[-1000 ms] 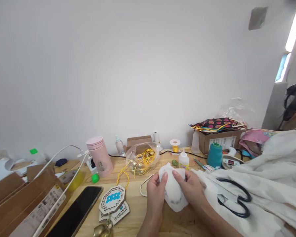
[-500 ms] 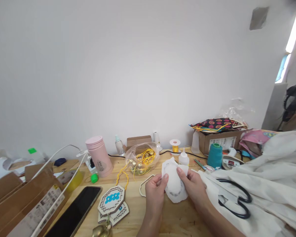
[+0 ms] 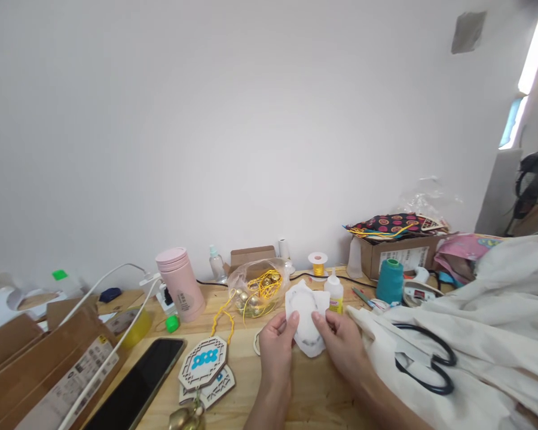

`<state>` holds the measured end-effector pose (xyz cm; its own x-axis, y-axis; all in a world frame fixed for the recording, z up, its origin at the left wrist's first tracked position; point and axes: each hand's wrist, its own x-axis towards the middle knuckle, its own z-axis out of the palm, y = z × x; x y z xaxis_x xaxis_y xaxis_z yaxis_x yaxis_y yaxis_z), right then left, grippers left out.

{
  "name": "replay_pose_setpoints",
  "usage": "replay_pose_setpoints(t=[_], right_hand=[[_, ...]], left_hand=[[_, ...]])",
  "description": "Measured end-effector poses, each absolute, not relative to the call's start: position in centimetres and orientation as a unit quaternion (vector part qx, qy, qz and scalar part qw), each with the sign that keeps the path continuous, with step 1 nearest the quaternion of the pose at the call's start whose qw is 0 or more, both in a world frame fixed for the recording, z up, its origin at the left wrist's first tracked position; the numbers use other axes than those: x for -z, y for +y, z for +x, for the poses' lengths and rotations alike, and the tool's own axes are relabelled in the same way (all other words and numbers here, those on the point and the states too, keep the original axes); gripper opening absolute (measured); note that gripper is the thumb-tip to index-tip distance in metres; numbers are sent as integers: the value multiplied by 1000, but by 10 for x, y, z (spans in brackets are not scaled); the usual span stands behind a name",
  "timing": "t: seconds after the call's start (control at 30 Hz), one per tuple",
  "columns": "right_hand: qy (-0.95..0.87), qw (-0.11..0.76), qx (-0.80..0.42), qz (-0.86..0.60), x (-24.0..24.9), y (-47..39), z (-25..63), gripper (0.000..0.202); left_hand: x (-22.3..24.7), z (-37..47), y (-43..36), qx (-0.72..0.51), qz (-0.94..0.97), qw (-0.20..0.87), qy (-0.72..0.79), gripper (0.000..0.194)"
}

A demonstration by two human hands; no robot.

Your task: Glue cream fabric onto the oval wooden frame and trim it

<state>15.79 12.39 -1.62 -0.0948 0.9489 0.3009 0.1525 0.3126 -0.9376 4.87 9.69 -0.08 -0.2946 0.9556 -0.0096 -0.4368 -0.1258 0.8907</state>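
Between my two hands is a piece of white cloth (image 3: 305, 325) with uneven edges and a faint grey outline of smudges on it. My left hand (image 3: 280, 341) grips its left edge, thumb on top. On the other side my right hand (image 3: 339, 340) pinches the right edge the same way. A pale ring-like frame (image 3: 256, 343) lies on the table, mostly hidden behind my left hand. Just beyond the cloth stands a glue bottle (image 3: 334, 291) with a yellow label. Black-handled scissors (image 3: 451, 358) rest on a large white cloth (image 3: 488, 334), their blades covered.
Left of my hands lie octagonal wooden pendants (image 3: 204, 361), a phone (image 3: 137, 382) and a cardboard box (image 3: 67, 364). Behind stand a pink tumbler (image 3: 182, 286) and a plastic bag (image 3: 260, 286) of gold bells. At right are a teal thread cone (image 3: 390, 282) and a filled box (image 3: 401, 257).
Both hands have shifted a little to the left and upward with the white cloth. More of the glue bottle's label shows, and less of the ring-like frame.
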Motion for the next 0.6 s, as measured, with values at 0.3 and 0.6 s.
replay_pose_setpoints(t=[0.3, 0.6], right_hand=[[-549, 546, -468, -427, 0, 123, 165, 36], [-582, 561, -384, -447, 1, 119, 162, 35]], left_hand=[[-4, 52, 94, -647, 334, 611, 311, 37], [-1, 56, 92, -648, 348, 567, 371, 33]])
